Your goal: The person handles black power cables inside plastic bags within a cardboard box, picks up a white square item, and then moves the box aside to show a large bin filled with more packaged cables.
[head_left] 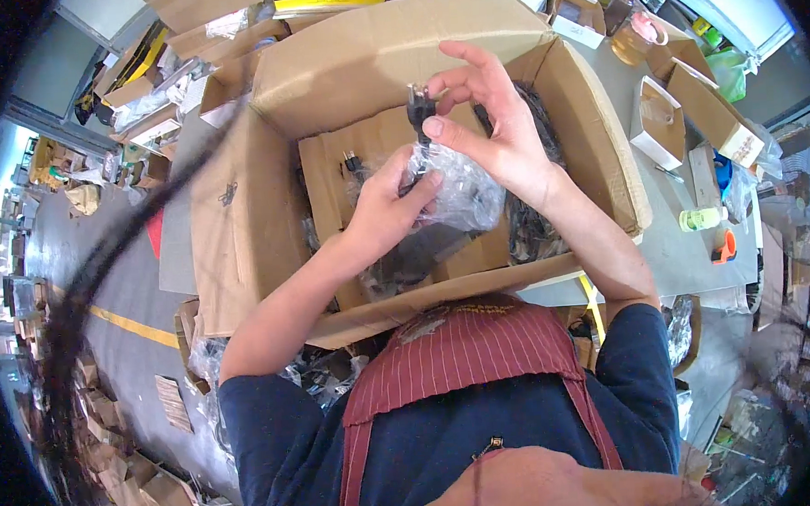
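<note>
A black power plug (421,113) with metal prongs stands up out of a crumpled clear plastic bag (466,194). My left hand (385,206) is closed round the left side of the bag, thumb across the front. At the plug, my right hand (501,131) pinches with thumb and index finger while its other fingers curl loosely above. Both hands are over an open cardboard box (384,64). Inside, a second black plug (353,163) shows on the left, and dark bagged bundles (531,222) lie along the right. What else the bag holds is partly hidden.
The box rests on a grey table (589,84). To its right are a small white carton (657,124), a roll of pale green tape (699,220) and an orange tape roll (725,246). More cartons stand behind. A floor with a yellow line (136,327) lies left.
</note>
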Motion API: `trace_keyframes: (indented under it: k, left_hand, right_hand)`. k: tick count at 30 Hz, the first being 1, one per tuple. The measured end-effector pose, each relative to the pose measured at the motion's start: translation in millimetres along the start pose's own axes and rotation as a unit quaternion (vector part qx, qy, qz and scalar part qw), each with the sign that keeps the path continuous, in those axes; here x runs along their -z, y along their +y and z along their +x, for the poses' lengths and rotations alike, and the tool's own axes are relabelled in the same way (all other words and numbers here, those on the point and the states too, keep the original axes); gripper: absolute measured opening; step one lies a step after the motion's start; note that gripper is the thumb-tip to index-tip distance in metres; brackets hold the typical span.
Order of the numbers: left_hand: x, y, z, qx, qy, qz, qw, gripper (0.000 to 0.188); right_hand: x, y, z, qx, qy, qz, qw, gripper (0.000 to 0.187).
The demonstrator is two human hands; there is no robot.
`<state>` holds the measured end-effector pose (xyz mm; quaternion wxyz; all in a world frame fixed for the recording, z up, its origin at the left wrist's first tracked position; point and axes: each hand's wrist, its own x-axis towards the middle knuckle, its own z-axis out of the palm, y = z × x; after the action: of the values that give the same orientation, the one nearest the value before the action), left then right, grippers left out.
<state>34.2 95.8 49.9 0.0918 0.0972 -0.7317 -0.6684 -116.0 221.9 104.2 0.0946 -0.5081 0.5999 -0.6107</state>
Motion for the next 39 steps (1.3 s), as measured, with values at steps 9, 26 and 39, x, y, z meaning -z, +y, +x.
trace_keyframes:
  k: [9, 26, 39]
  left_hand:
    - [4.6, 17.3, 1.2, -0.028, 0.009, -0.049, 0.998, 0.023]
    - [14.8, 18.4, -2.7, -0.211, 0.133, 0.288, 0.925, 0.026]
    - [32.1, 26.6, 6.1, -0.192, 0.264, 0.268, 0.906, 0.037]
  right_hand:
    - [7.1, 2.2, 0.0, 0.016, 0.021, 0.064, 0.998, 0.067]
    - [-12.4, -16.3, -8.4, -0.061, 0.005, 0.080, 0.995, 0.075]
    - [-19.3, -25.6, -12.1, -0.050, 0.000, 0.057, 0.997, 0.061]
